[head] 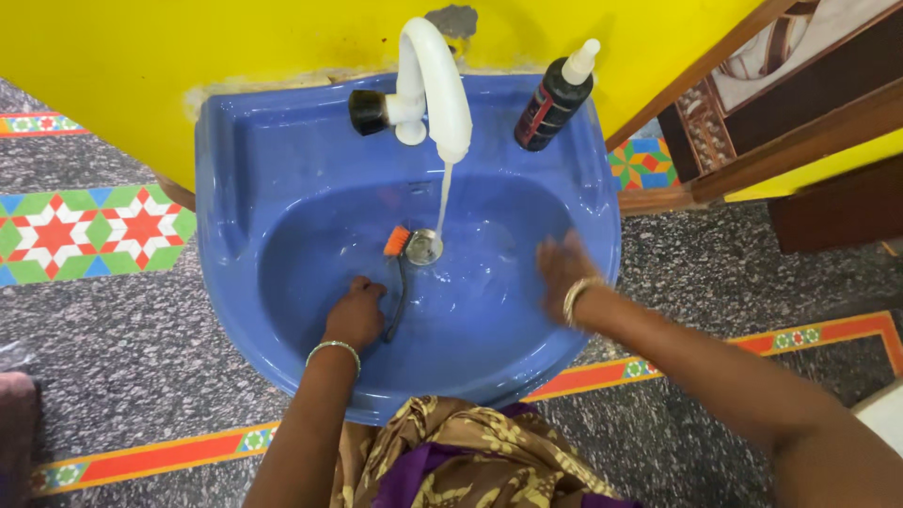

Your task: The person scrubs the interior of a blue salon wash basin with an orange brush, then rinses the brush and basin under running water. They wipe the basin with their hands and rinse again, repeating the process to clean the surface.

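Observation:
A blue wash basin is fixed to a yellow wall. Water runs from its white tap onto the metal drain. My left hand is closed around the dark handle of a small brush with orange bristles, and the bristle head lies beside the drain. My right hand rests flat, fingers apart, on the wet inner right side of the basin and holds nothing. There is a bangle on each wrist.
A dark bottle with a white nozzle stands on the basin's back right ledge. A wooden door frame is at the right. The floor is speckled grey with coloured patterned tiles.

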